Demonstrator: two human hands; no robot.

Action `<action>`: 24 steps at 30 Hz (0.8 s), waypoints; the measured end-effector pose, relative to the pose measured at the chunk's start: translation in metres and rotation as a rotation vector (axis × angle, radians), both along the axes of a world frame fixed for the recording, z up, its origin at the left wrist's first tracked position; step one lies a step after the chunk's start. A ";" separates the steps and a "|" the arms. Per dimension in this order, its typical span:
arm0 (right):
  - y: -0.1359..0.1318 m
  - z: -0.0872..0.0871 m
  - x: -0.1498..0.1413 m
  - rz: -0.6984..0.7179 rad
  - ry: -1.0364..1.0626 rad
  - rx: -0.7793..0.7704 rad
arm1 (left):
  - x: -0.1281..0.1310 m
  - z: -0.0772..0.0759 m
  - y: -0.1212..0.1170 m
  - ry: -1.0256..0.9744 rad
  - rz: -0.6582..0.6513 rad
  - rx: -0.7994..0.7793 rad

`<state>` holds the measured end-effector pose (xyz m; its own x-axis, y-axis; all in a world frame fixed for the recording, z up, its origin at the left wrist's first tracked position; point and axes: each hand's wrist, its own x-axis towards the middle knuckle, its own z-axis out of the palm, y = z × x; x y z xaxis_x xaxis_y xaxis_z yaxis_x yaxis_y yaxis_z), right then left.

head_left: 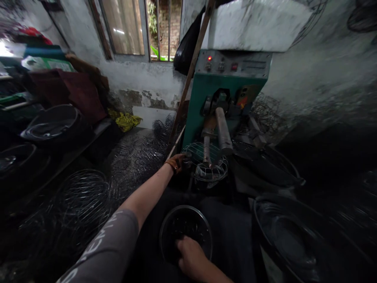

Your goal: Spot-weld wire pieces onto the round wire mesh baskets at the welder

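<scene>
My left hand (178,162) wears a brown glove and grips the left rim of a round wire fan guard (206,163) that sits under the two metal arms (223,131) of a green machine (226,90). My right hand (191,257), bare, reaches down into a round metal bowl (185,232) in front of me; its fingers are curled inside the bowl and what they touch is hidden in the dark.
Stacks of wire guards (85,196) lie at the left and behind the machine. Dark round tubs (50,124) stand on a bench at the left, and more dark rings (291,236) at the right. A barred window (141,27) is in the far wall.
</scene>
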<state>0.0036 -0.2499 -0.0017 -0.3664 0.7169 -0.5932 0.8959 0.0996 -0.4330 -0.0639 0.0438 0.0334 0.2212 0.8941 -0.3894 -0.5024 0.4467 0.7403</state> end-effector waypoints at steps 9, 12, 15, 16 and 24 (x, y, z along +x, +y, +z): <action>0.005 -0.012 0.025 -0.485 0.651 -0.055 | -0.013 -0.012 -0.034 0.018 0.030 0.010; 0.007 -0.015 0.025 -0.567 0.671 -0.087 | -0.011 -0.013 -0.041 0.036 0.057 -0.019; 0.004 -0.011 0.023 -0.683 0.741 -0.269 | -0.009 -0.012 -0.047 0.009 0.081 -0.023; 0.001 -0.008 0.023 -0.714 0.779 -0.357 | -0.009 -0.012 -0.049 -0.007 0.094 -0.018; -0.026 0.012 0.019 -0.665 0.829 -0.755 | -0.011 0.008 -0.069 -0.061 0.118 0.020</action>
